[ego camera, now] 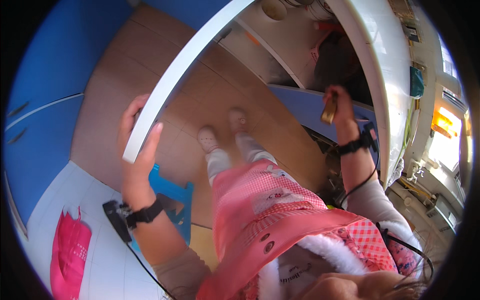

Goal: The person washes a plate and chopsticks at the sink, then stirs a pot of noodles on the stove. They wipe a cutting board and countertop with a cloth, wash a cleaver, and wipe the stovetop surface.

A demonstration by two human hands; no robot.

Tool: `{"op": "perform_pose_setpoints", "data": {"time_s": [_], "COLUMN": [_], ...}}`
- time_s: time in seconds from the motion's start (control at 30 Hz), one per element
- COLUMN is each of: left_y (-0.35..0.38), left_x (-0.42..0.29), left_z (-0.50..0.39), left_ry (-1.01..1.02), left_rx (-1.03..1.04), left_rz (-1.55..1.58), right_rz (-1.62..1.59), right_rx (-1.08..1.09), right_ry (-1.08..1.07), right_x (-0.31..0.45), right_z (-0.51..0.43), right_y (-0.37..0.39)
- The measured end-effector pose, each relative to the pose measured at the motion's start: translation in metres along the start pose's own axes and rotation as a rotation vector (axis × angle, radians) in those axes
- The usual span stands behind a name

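Observation:
My left hand (139, 170) grips the lower end of a cabinet door (176, 67) with a white edge, its thumb on one face and its fingers on the other. The door stands ajar. My right hand (342, 107) is closed on a small gold-brown object (329, 111), blurred, whose kind I cannot tell. That hand is beside the blue panel (288, 100) at the cabinet's opening. Inside the cabinet are a round pale bowl (274, 9), a pink perforated basket (314, 53) and a dark item, partly in shadow.
A blue plastic stool (172, 189) stands on the tiled floor near my left forearm. Blue cabinet fronts (48, 56) are at the left, and a pink bag (70, 255) hangs at the lower left. A white counter (397, 75) runs along the right, with pipes and a bright window beyond.

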State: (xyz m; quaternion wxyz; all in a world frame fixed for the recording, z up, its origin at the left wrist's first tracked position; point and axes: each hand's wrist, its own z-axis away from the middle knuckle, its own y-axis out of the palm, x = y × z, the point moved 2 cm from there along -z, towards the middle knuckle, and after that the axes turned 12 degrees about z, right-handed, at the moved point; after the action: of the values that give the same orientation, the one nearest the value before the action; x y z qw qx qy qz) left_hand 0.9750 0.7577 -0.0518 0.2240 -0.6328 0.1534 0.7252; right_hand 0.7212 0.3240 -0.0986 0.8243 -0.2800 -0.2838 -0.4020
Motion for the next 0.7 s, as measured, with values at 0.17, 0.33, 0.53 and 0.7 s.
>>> {"op": "perform_pose_setpoints", "data": {"time_s": [0.17,0.33,0.53,0.7], "left_y": [0.011,0.016,0.01,0.007], "left_x": [0.001,0.0,0.003,0.009], "left_z": [0.001,0.003,0.005,0.012], "left_ry": [-0.021,-0.085,-0.089,-0.091], "left_rx": [-0.021,-0.063,-0.087,-0.111], "left_rz": [-0.052,-0.065,-0.082,-0.084], "right_rz": [0.161,0.202,0.295,0.42], "right_rx": [-0.088,-0.28,-0.253,-0.251], "right_ry": [-0.079,-0.026,-0.058,-0.119], "right_x": [0.027,0.038,0.038,0.043], "right_z": [-0.123,-0.193,-0.219,-0.211], "right_y": [-0.027,-0.031,-0.029,-0.025]}}
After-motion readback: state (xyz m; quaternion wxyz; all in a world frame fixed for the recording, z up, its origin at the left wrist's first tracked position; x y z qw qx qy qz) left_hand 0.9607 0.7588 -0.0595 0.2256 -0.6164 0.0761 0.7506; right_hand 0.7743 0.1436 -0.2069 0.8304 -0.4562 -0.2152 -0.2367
